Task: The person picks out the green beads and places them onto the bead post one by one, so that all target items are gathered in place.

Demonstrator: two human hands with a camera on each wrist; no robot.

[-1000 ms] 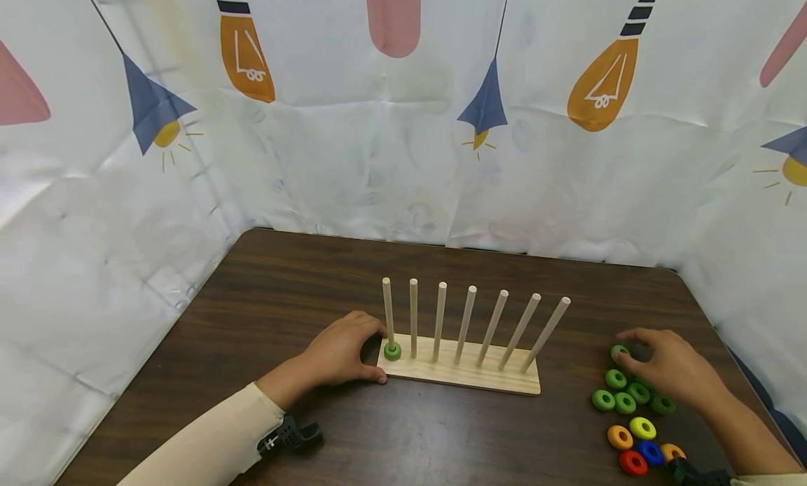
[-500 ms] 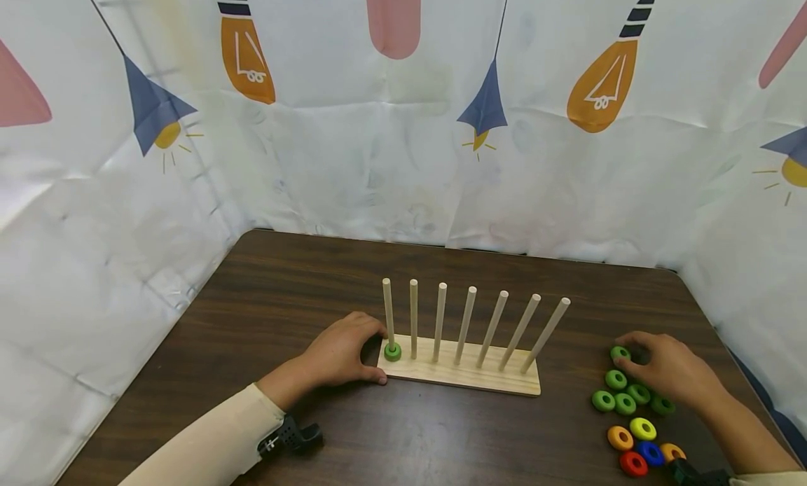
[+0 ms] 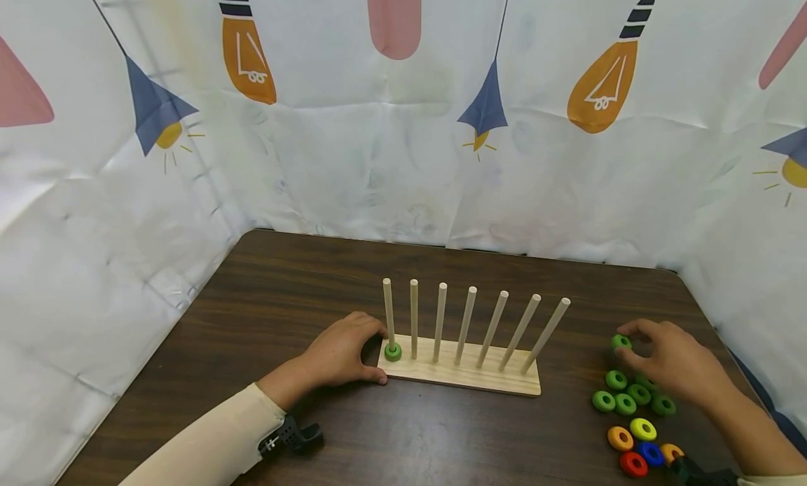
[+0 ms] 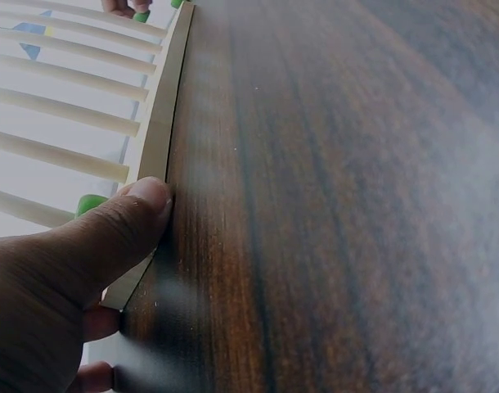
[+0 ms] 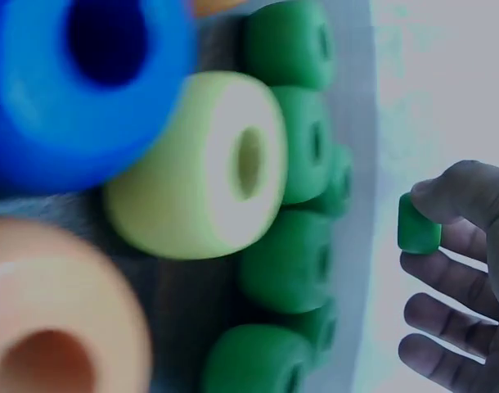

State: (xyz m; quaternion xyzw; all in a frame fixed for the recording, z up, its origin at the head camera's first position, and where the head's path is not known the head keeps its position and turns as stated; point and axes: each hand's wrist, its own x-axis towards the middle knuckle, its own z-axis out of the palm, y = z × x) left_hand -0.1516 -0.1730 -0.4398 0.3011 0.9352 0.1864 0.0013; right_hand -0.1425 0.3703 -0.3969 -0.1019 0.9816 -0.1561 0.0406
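A wooden peg board (image 3: 479, 375) with a row of several upright pegs stands on the table, one green bead (image 3: 392, 353) low on its leftmost peg. My left hand (image 3: 340, 349) grips the board's left end; in the left wrist view the thumb (image 4: 143, 201) lies on its near edge. At the right, my right hand (image 3: 684, 365) pinches another green bead (image 5: 418, 225) between thumb and finger, raised off the table. The other fingers of that hand are spread apart below it in the right wrist view.
Several loose green beads (image 3: 625, 404) lie beside the right hand. Closer to me are a yellow bead (image 3: 643, 428), a blue bead (image 3: 650, 453), a red bead (image 3: 633, 463) and two orange ones. A printed white curtain (image 3: 403, 171) hangs behind the brown table (image 3: 302, 276).
My right hand has lifted a green bead up off the table, slightly away from the other beads. My left hand has stayed in place on the peg board.
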